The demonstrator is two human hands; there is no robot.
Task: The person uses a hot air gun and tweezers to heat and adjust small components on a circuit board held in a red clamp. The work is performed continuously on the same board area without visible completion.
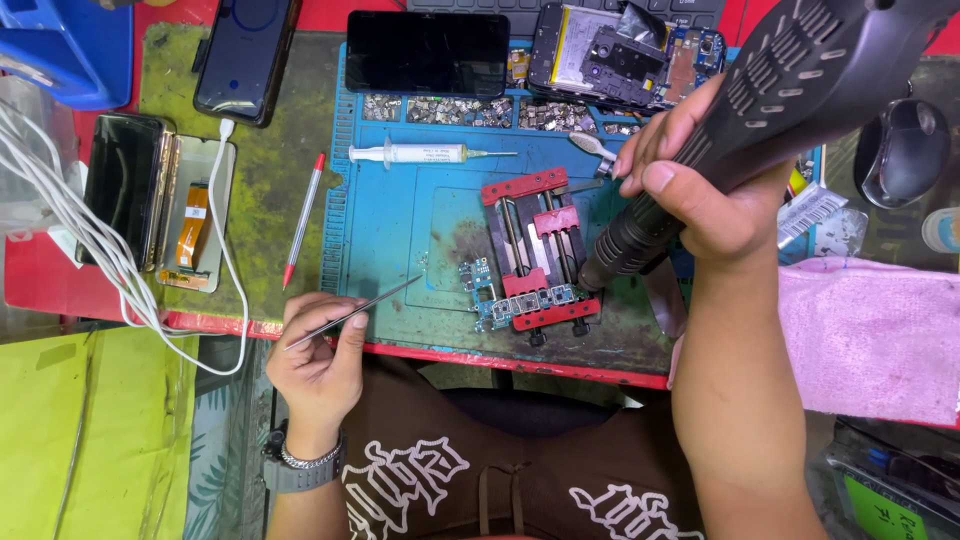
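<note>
My right hand [700, 185] grips a black hot air gun [770, 90], its nozzle tip angled down at the right end of a small circuit board [525, 300]. The board is clamped in a red and black holder [537, 245] on a blue work mat [400, 230]. My left hand [318, 350] rests at the table's near edge and pinches thin metal tweezers [365, 305], whose tips point up and right toward the board, stopping short of it.
A white syringe [420, 153] lies on the mat above the holder. A dark phone [427, 53] and an opened phone [620, 50] sit at the back. More phones [245, 55] and white cables [100, 240] lie left; a red-tipped pen [303, 218] and a pink cloth [870, 330] lie nearby.
</note>
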